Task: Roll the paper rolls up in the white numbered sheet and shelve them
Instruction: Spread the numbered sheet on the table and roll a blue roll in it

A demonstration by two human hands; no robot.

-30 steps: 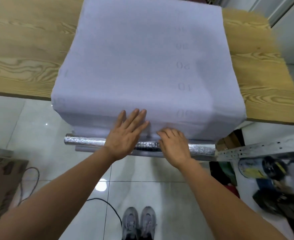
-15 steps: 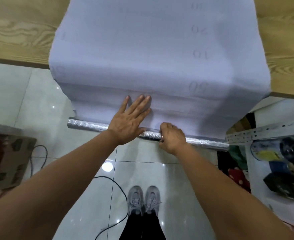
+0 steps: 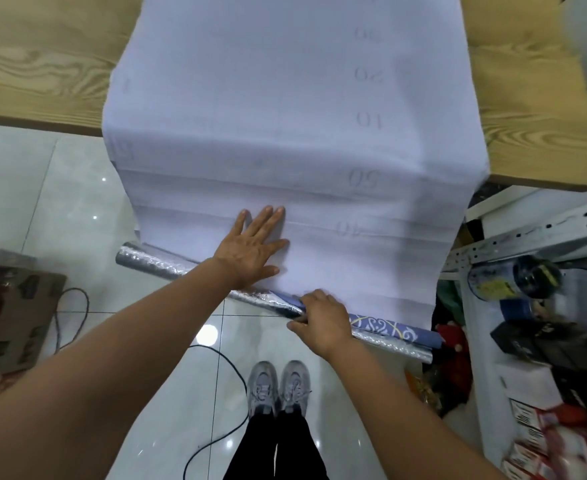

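Observation:
The white numbered sheet (image 3: 285,109) lies across the wooden table (image 3: 43,57) and hangs over its near edge toward the floor. At the sheet's lower end a silver embossed paper roll (image 3: 153,263) lies crosswise, and a blue patterned roll (image 3: 389,327) shows beside it at the right. My left hand (image 3: 254,247) lies flat with straight fingers on the hanging sheet just above the rolls. My right hand (image 3: 319,320) grips the rolls near the middle, fingers curled round them at the sheet's bottom edge.
A white perforated metal shelf rack (image 3: 527,233) stands at the right, with jars and boxes under it. A cardboard box (image 3: 11,313) sits at the left. A black cable (image 3: 216,427) runs over the tiled floor by my grey shoes (image 3: 278,386).
The sheet has slid further off the table with the rolls, so more of it hangs down. My right hand now grips the rolls, and the blue patterned roll has come into sight.

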